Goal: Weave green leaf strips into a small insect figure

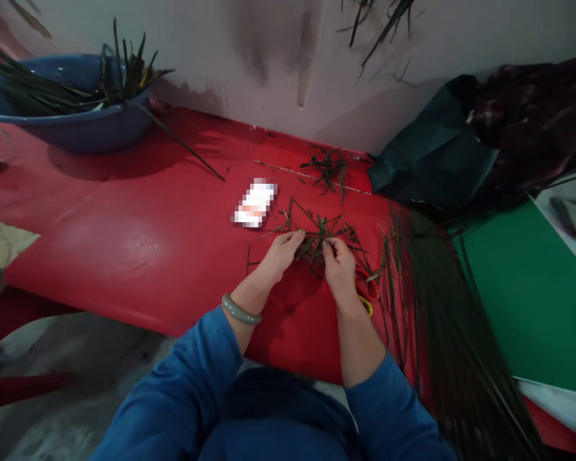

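Over the red table, my left hand [284, 252] is closed in a pinch at the left end of a thin green leaf strip. My right hand [340, 262] pinches a small bundle of crossed leaf strips [320, 230], with thumb and fingertips at its lower side. Strip ends stick out of the bundle in several directions, and my fingers hide part of it. Loose leaf scraps [358, 240] lie around both hands. Beside my right wrist, partly covered by it, are red and yellow loops [367, 305] that look like scissor handles.
A lit phone [255, 203] lies left of my hands on the red tabletop [139, 256]. A blue basin [91, 131] of long leaves stands at the back left. Leaf cuttings [327, 168] lie near the wall. Long leaves [441, 307] and a green board [532, 294] are at right.
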`<action>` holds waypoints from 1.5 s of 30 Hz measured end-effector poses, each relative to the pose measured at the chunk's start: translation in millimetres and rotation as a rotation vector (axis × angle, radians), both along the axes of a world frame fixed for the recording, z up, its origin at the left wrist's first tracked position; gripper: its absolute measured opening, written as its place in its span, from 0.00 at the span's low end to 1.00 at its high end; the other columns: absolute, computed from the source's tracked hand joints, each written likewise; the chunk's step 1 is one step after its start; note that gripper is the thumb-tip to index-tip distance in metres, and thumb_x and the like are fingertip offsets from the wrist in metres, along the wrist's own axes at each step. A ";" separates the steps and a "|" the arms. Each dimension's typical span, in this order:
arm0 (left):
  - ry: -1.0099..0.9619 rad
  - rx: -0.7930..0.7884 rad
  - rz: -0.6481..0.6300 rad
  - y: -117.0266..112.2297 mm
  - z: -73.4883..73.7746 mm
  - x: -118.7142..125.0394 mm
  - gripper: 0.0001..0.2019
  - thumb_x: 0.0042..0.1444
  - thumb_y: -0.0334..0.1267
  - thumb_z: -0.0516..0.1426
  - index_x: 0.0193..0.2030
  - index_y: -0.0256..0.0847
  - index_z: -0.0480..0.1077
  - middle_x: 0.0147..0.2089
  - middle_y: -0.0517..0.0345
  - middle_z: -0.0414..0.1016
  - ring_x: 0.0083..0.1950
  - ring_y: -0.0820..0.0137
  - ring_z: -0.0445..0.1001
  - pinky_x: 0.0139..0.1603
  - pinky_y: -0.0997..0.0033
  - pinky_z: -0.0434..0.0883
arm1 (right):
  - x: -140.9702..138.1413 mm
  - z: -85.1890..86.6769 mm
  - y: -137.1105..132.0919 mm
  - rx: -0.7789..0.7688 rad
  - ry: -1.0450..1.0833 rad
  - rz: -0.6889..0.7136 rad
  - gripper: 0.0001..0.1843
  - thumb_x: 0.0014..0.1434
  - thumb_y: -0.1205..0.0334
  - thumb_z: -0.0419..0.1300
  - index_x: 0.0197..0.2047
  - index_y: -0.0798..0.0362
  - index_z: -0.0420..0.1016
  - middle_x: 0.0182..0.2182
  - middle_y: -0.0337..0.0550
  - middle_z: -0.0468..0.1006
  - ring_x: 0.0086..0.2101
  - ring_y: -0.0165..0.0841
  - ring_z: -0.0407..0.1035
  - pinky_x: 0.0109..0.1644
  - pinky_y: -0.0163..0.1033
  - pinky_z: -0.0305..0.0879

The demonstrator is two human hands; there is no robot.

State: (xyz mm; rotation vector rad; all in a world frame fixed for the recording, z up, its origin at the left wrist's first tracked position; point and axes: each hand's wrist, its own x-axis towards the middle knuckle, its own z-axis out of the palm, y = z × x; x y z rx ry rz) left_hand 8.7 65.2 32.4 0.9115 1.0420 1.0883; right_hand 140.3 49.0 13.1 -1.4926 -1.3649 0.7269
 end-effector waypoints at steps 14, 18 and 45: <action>-0.401 -0.185 -0.096 -4.0 -1.0 0.8 0.10 0.40 0.39 0.63 0.31 0.37 0.73 0.30 0.58 0.73 0.32 0.77 0.68 0.34 0.76 0.63 | -12.2 3.3 -3.9 -0.178 0.600 0.221 0.13 0.47 0.52 0.60 0.32 0.51 0.69 0.23 0.33 0.69 0.21 0.24 0.59 0.25 0.31 0.58; -0.412 -0.180 -0.062 0.3 -2.0 -2.1 0.11 0.43 0.41 0.61 0.31 0.36 0.73 0.32 0.55 0.74 0.34 0.74 0.69 0.33 0.75 0.64 | -11.6 3.0 -3.0 -0.168 0.556 0.185 0.11 0.46 0.55 0.61 0.32 0.52 0.68 0.22 0.33 0.69 0.21 0.24 0.60 0.24 0.31 0.57; -0.158 0.045 0.146 1.3 1.2 0.6 0.13 0.39 0.42 0.62 0.31 0.36 0.70 0.30 0.60 0.71 0.32 0.77 0.67 0.37 0.75 0.64 | -9.8 4.0 -3.8 -0.173 0.353 0.158 0.12 0.47 0.53 0.58 0.32 0.52 0.69 0.22 0.34 0.68 0.20 0.25 0.59 0.23 0.32 0.59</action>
